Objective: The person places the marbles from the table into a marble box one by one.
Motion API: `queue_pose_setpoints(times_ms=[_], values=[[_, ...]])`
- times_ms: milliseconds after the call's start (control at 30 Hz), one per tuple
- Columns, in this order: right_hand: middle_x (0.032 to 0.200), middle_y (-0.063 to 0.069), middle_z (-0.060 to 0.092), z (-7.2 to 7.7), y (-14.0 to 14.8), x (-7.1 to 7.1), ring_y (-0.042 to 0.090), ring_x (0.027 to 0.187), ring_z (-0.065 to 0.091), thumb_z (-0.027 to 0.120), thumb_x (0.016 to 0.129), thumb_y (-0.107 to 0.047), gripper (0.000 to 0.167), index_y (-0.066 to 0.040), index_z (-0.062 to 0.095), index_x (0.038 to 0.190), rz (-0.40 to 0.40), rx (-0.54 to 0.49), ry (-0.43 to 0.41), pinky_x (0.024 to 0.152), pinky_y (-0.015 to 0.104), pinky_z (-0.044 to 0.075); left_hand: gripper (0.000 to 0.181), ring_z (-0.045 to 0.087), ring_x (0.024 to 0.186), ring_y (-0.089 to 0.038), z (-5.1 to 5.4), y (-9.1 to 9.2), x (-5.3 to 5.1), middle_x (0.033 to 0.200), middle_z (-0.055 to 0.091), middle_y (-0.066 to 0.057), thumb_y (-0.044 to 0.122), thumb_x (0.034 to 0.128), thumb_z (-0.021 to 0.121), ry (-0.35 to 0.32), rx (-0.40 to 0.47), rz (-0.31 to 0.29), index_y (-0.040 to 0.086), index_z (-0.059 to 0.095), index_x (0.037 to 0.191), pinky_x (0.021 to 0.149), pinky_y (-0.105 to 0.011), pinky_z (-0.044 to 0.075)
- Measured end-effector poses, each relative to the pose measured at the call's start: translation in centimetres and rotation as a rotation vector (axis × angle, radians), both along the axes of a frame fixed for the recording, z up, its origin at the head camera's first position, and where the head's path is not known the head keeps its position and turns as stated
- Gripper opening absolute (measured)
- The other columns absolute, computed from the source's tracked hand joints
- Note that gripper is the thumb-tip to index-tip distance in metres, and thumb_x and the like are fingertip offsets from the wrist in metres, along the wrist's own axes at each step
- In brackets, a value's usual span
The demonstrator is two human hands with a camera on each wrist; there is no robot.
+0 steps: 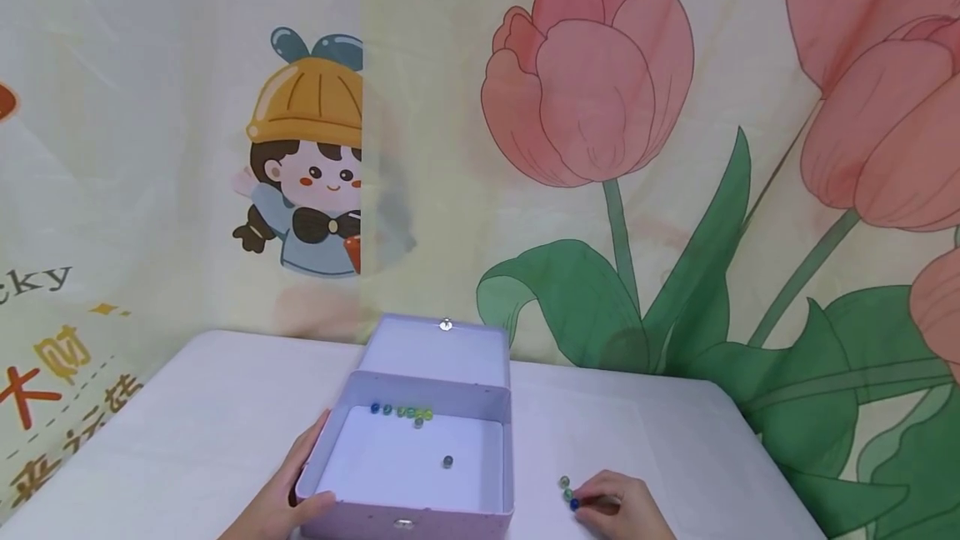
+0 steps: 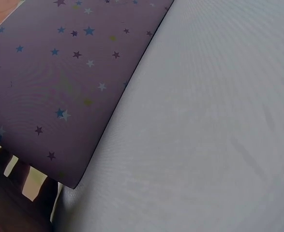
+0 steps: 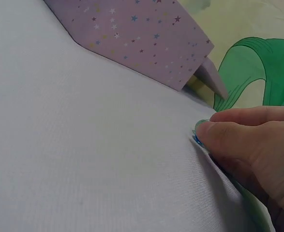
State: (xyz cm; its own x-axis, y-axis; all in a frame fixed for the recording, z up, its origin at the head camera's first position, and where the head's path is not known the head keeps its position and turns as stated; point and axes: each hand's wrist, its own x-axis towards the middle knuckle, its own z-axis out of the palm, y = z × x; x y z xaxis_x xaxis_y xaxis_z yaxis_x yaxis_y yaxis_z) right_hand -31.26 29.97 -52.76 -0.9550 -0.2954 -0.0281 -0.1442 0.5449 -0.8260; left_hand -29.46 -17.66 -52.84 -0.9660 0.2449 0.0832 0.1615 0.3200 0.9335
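Note:
A lilac metal box point(image 1: 408, 515) with a star pattern stands with its lid point(image 1: 435, 350) tipped back. My left hand point(image 1: 288, 490) grips its front left corner, thumb at the front edge and fingers along the side. Several glass marbles lie inside, mostly in a row by the back wall; one dark marble point(image 1: 447, 462) sits apart nearer the front right. To the right of the box, my right hand point(image 1: 618, 507) pinches a blue marble point(image 1: 574, 504) at table level. Two greenish clear marbles, the farther one point(image 1: 565, 482), lie against or close beside it.
A white cloth point(image 1: 247, 407) covers the table. Behind it hangs a printed backdrop point(image 1: 435, 215) with pink tulips and a cartoon figure. The lid leans toward that backdrop. Stars show on the box's outer side point(image 3: 137, 38) in the right wrist view.

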Motion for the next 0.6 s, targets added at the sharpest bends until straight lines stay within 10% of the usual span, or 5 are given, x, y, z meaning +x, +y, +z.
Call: queue_pose_setpoints(times_ms=[600], values=[[0.088,-0.004,0.067,0.01,-0.50,0.16,0.004,0.083,0.064,0.076,0.079,-0.016,0.013,-0.016,0.075,0.091,-0.001,0.058,0.052,0.070,0.020,0.054,0.088,0.001,0.139,-0.044,0.09,-0.02,-0.09,0.159,-0.005,-0.015,0.021,0.0898,0.058,-0.029,0.033,-0.025,0.031,-0.002,0.153,0.097,-0.077,0.007]])
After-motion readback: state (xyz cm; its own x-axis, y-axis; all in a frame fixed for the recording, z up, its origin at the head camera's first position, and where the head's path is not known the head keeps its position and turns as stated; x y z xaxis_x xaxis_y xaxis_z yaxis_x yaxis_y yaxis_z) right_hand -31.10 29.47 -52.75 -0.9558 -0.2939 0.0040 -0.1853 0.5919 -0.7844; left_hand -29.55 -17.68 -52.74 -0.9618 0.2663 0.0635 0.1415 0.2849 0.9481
